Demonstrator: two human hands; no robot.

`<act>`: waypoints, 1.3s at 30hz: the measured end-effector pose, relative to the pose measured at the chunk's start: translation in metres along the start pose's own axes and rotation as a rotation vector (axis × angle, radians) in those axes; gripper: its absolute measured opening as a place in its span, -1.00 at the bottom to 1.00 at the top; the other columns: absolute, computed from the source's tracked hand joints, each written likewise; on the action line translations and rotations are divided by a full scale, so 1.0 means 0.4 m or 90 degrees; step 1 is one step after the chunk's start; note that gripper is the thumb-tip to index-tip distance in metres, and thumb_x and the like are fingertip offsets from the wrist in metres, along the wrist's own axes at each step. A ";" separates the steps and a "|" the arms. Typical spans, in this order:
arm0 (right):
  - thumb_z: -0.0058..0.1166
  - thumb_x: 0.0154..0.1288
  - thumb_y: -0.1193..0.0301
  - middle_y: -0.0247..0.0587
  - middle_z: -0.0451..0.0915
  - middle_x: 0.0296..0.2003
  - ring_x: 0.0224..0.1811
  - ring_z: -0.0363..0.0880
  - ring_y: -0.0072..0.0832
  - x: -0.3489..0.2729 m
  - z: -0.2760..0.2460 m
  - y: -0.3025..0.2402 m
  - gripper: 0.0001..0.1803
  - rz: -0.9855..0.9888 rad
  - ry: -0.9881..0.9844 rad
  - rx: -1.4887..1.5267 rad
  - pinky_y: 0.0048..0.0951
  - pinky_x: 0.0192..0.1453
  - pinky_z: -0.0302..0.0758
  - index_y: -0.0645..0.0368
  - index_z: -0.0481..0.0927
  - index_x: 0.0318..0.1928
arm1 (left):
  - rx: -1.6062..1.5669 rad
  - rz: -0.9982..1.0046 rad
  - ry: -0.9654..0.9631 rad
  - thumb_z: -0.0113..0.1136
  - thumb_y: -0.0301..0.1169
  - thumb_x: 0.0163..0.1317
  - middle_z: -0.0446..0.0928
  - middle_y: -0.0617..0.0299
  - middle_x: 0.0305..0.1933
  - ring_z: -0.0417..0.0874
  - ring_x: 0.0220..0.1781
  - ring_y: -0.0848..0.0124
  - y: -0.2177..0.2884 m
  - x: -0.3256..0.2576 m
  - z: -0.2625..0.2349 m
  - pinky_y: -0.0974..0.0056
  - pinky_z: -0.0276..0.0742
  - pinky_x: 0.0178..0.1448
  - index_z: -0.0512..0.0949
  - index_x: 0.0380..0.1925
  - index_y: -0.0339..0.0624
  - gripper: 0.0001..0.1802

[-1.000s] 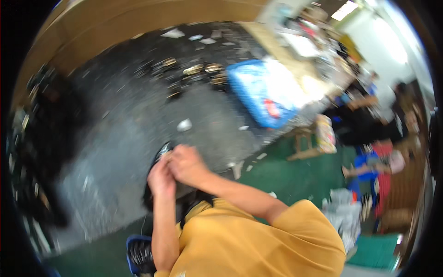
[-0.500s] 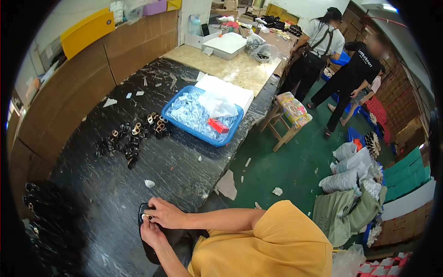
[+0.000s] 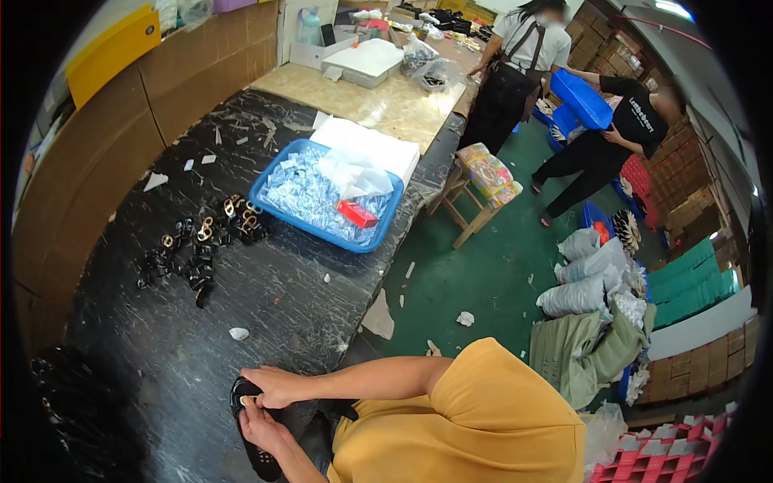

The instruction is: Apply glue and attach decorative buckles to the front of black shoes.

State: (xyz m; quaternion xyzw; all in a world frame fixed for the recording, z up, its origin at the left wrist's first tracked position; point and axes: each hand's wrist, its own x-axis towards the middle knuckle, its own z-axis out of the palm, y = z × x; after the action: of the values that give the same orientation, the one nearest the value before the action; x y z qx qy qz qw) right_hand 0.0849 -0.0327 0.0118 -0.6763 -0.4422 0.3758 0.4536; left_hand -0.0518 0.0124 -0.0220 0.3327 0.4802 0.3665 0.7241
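Observation:
A black shoe (image 3: 259, 462) with small holes or studs along it lies on the dark table's near edge, in front of my body. My right hand (image 3: 275, 386) is curled over its far end, fingers closed on it. Below that, my left hand (image 3: 262, 427) pinches a small pale, gold-coloured piece (image 3: 259, 399) against the shoe's upper. My fingers hide most of this piece. Farther up the table is a loose pile of black straps with gold ring buckles (image 3: 205, 233). Black shoes or similar glossy black items (image 3: 84, 402) are heaped at the lower left.
A blue basket (image 3: 256, 191) holds clear small packets and a red box (image 3: 357, 214). White sheets (image 3: 378, 145) lie behind it. A padded wooden stool (image 3: 487, 177) stands on the green floor. Two people work at the back right; one holds a blue bin (image 3: 581, 101). Filled sacks (image 3: 576, 298) line the right.
My view has shifted, so the table things sit further left. My right hand has closed down over the shoe's end. One co-worker now lifts a blue bin.

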 end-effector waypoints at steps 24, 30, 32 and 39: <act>0.07 0.55 0.44 -0.10 0.63 0.01 -0.07 0.68 -0.43 -0.018 0.026 0.072 -0.56 -0.047 0.109 0.237 -0.42 0.03 0.66 0.28 0.42 0.35 | 1.027 0.576 -0.189 0.46 -0.30 -0.01 0.56 0.10 0.13 0.38 0.49 0.02 0.224 -0.240 -0.283 -0.20 0.31 0.51 0.68 -0.26 -0.16 -0.70; 0.03 0.56 0.49 -0.18 0.61 -0.05 -0.13 0.61 -0.53 -0.037 -0.026 0.141 -0.62 -0.060 0.128 0.117 -0.49 -0.02 0.61 0.28 0.45 0.32 | 0.722 0.573 -0.177 0.40 -0.41 0.12 0.66 0.21 -0.22 0.67 -0.04 0.22 0.206 -0.214 -0.350 0.09 0.62 0.03 0.67 -0.44 -0.17 -0.90; 0.04 0.56 0.49 -0.19 0.61 -0.06 -0.14 0.61 -0.55 -0.033 -0.021 0.144 -0.62 -0.073 0.114 0.110 -0.51 -0.04 0.59 0.29 0.46 0.30 | 0.617 0.599 -0.028 0.47 -0.39 0.08 0.65 0.22 -0.34 0.65 -0.30 0.20 0.265 -0.242 -0.428 0.12 0.60 -0.19 0.67 -0.43 -0.13 -0.86; 0.09 0.52 0.49 -0.26 0.63 -0.18 -0.23 0.58 -0.61 -0.027 0.007 0.127 -0.70 -0.064 0.123 0.039 -0.58 -0.17 0.54 0.33 0.56 0.18 | 0.665 0.754 0.601 0.46 -0.41 0.18 0.67 -0.03 -0.30 0.72 -0.26 0.09 0.732 -0.035 -0.973 0.14 0.60 -0.14 0.67 -0.30 -0.30 -0.81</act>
State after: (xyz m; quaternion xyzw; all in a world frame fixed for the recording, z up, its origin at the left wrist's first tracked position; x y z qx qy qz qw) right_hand 0.0919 -0.0521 -0.0360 -0.6720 -0.4181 0.2990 0.5332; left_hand -0.4831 0.2005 0.1051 0.6248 0.5819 0.5118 -0.0952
